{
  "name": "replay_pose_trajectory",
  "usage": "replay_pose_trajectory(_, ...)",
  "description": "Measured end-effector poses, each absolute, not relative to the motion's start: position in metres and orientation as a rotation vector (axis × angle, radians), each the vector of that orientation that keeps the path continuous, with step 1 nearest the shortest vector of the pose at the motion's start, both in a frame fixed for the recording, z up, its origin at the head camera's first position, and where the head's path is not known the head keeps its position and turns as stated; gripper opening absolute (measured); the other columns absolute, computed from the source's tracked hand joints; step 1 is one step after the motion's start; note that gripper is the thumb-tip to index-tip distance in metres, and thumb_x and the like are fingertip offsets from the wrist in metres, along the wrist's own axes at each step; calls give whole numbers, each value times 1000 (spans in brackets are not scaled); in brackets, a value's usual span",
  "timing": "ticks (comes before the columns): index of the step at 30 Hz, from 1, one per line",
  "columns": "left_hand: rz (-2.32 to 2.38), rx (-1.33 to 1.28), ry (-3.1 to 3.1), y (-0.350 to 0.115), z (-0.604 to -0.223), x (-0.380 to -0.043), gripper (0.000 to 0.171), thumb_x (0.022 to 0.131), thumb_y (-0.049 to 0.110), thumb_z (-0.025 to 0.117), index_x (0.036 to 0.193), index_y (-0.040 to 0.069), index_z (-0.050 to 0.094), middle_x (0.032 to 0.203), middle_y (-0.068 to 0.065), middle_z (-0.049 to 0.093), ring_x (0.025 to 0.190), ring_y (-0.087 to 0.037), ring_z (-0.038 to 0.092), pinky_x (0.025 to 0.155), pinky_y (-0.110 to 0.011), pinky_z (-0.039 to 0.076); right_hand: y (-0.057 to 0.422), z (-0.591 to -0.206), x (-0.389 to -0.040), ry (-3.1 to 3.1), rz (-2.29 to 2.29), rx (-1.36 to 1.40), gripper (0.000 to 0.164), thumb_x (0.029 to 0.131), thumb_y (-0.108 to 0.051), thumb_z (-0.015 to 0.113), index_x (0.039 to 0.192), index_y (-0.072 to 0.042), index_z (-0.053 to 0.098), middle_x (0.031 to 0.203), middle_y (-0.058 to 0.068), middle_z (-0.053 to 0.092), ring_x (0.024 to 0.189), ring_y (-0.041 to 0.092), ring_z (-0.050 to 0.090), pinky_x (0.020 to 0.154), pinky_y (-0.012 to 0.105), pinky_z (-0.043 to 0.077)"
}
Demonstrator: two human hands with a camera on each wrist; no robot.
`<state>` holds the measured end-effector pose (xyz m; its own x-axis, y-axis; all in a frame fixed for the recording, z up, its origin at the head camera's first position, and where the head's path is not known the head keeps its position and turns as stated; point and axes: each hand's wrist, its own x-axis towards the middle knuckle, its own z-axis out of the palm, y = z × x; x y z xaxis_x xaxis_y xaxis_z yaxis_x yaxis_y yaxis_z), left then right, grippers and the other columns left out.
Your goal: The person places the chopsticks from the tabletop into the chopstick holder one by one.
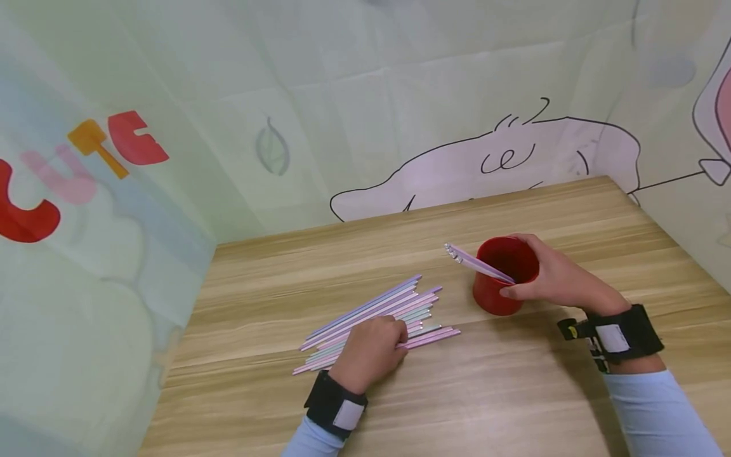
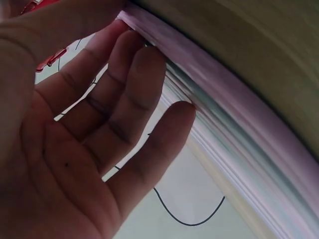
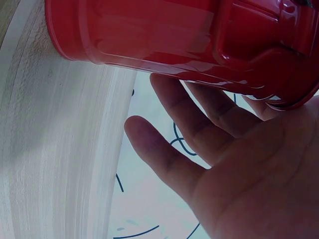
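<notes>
Many sticks (image 1: 381, 306) lie under and beyond my left hand (image 1: 371, 349), long axes running away and rightward; it pinches pink at their near edge. Cup (image 1: 495, 295) stands rightward, slightly beyond, nearer my right hand (image 1: 551, 271), which grips it; more sticks (image 1: 482, 267) lean out leftward.

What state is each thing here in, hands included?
Red cup: mouth up, only partly filled.
Sticks in the cup: leaning out over its rim.
Loose sticks: lying together, roughly parallel.
Left hand: fingers curled, apparently pinching the nearest loose sticks.
Right hand: gripping the cup.
Black wristbands: both strapped on.
</notes>
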<state>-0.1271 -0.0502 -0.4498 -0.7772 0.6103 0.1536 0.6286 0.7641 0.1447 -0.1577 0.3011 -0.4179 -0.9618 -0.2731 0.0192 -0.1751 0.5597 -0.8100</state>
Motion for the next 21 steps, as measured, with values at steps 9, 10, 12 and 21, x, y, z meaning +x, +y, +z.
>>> replay_pose_trajectory(9, -183, -1024, -2838, -49, -448, -128, 19, 75, 10, 77, 64, 17, 63, 60, 9, 47, 54, -8, 44, 47, -24, 36, 300, -418, -158, 2671, -1377, -384, 91, 74, -19, 88, 146, -6, 34, 138, 15, 50, 121, 36, 47, 83, 47, 57)
replay_pose_trajectory(10, -175, -1028, -2830, -49, -447, -128, 22, 75, 10, 76, 62, 17, 60, 59, 9, 46, 53, -7, 43, 46, -24, 35, 300, -418, -158, 2671, -1379, -385, 91, 74, -19, 88, 146, -6, 34, 138, 16, 50, 121, 36, 47, 83, 47, 57)
replay_pose_trajectory(12, -166, -1034, -2816, -49, -447, -128, 26, 75, 8, 75, 59, 17, 57, 57, 9, 43, 51, -8, 40, 45, -25, 33, 301, -418, -158, 2669, -1383, -386, 91, 74, -19, 88, 146, -6, 34, 138, 16, 50, 121, 36, 47, 83, 47, 57)
replay_pose_trajectory(21, -223, -1021, -2793, -49, -437, -126, 14, 75, 7, 75, 69, 15, 66, 62, 8, 52, 54, -7, 45, 48, -24, 37, 302, -419, -158, 2666, -1386, -387, 90, 75, -19, 87, 146, -6, 34, 138, 15, 50, 121, 35, 47, 84, 47, 57)
